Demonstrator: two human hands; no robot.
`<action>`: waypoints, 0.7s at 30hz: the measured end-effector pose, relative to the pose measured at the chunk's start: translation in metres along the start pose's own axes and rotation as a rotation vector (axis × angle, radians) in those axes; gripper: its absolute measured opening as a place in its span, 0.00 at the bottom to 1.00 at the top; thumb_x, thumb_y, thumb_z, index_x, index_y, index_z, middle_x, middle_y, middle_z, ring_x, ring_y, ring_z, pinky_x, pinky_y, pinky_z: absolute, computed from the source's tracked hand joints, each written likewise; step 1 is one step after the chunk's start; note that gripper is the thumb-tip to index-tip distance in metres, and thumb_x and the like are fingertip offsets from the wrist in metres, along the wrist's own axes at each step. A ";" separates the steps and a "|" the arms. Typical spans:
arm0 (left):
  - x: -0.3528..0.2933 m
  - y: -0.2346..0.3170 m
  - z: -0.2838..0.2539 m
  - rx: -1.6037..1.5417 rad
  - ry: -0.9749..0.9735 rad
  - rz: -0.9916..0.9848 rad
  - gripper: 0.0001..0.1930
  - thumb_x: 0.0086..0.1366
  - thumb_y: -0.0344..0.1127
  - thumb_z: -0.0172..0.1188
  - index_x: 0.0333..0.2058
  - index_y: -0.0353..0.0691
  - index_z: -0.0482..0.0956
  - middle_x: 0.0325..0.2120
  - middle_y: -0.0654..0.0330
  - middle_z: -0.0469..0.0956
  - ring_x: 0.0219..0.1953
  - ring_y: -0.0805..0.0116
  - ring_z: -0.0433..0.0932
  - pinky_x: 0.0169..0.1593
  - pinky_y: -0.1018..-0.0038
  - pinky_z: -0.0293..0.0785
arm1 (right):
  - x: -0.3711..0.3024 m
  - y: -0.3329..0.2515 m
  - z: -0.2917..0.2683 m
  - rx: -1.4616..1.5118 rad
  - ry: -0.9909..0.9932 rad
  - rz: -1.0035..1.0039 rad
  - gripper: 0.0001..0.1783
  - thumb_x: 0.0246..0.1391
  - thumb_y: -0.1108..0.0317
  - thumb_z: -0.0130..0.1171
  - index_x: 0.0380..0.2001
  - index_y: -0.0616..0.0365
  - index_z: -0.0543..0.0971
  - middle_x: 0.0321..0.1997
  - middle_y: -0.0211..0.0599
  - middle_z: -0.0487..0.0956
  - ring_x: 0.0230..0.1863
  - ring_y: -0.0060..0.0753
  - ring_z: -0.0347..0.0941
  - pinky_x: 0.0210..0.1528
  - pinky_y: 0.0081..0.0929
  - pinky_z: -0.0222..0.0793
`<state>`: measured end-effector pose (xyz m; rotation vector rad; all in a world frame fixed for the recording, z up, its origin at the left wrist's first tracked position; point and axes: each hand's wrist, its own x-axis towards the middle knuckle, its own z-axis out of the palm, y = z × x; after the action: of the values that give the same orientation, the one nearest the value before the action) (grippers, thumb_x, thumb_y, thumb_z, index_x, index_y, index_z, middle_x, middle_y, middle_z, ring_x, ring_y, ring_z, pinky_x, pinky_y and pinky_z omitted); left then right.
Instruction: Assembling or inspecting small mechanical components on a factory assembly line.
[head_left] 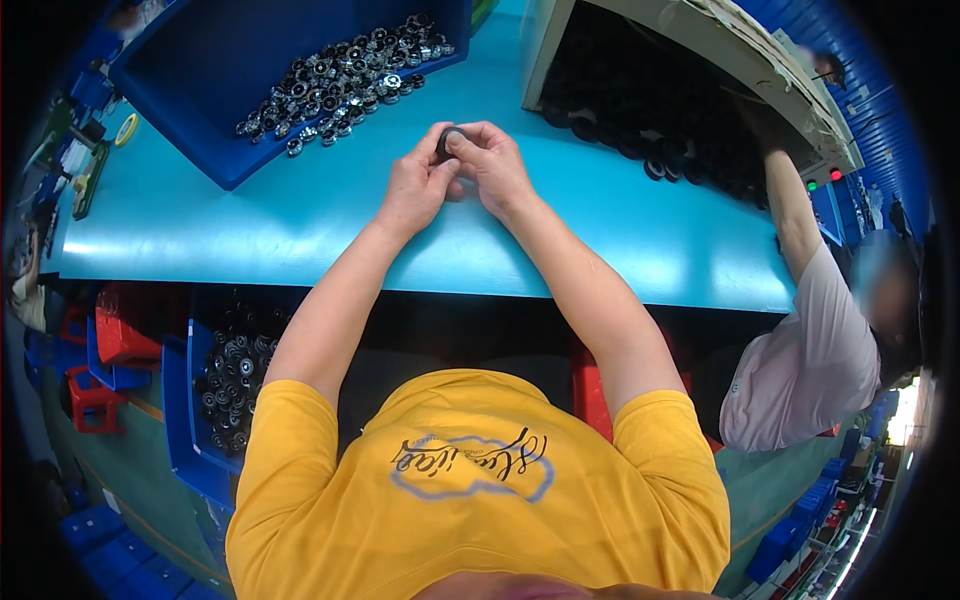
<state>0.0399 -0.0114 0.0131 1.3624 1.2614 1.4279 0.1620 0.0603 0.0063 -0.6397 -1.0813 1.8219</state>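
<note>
Surface: one smooth, glossy light-blue tabletop (250, 240). Room: workshop with a green floor (135, 465), red stools (97, 393) at left, and a co-worker's arm (795, 205) at right, reaching into a pale open-fronted housing (838, 135).

Held: black round part (443, 146), one, above the tabletop between the housing and a blue bin (200, 125); left hand (415, 190) closed on it with the fingertips; right hand (500, 172) gripping it too, thumb across its face.

Counted: blue bin, one, with chrome-and-black parts (340, 90), dozens, heaped; housing, one, dark round parts (640, 125) at its mouth, too dark to count; lights, two, one green light (812, 186), one red light (836, 175); yellow tape roll (126, 130), one; below the table, a blue crate (180, 410) of round parts.

Writing: yellow shirt (480, 540), dark cursive lettering within a blue-violet outline
</note>
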 end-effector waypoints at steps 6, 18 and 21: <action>0.000 -0.003 -0.004 0.001 0.075 -0.003 0.22 0.68 0.26 0.56 0.60 0.37 0.70 0.30 0.63 0.81 0.25 0.79 0.76 0.29 0.80 0.75 | -0.006 -0.012 0.003 -0.011 -0.096 0.070 0.18 0.57 0.65 0.68 0.43 0.66 0.75 0.36 0.37 0.80 0.32 0.26 0.78 0.31 0.24 0.75; 0.001 -0.003 -0.004 -0.034 0.065 0.028 0.25 0.66 0.23 0.58 0.61 0.38 0.69 0.33 0.61 0.81 0.28 0.79 0.78 0.30 0.81 0.76 | -0.004 -0.006 0.003 -0.078 -0.071 -0.035 0.19 0.57 0.67 0.67 0.46 0.66 0.73 0.43 0.42 0.80 0.40 0.31 0.78 0.42 0.29 0.78; -0.003 0.007 -0.005 0.031 0.095 -0.015 0.24 0.64 0.22 0.58 0.59 0.39 0.73 0.29 0.63 0.82 0.24 0.80 0.77 0.26 0.80 0.75 | -0.004 0.001 0.006 -0.075 -0.047 -0.057 0.18 0.56 0.69 0.67 0.45 0.66 0.73 0.42 0.42 0.80 0.39 0.32 0.78 0.40 0.30 0.78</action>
<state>0.0365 -0.0161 0.0196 1.3163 1.3576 1.4832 0.1590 0.0540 0.0083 -0.6067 -1.1928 1.7620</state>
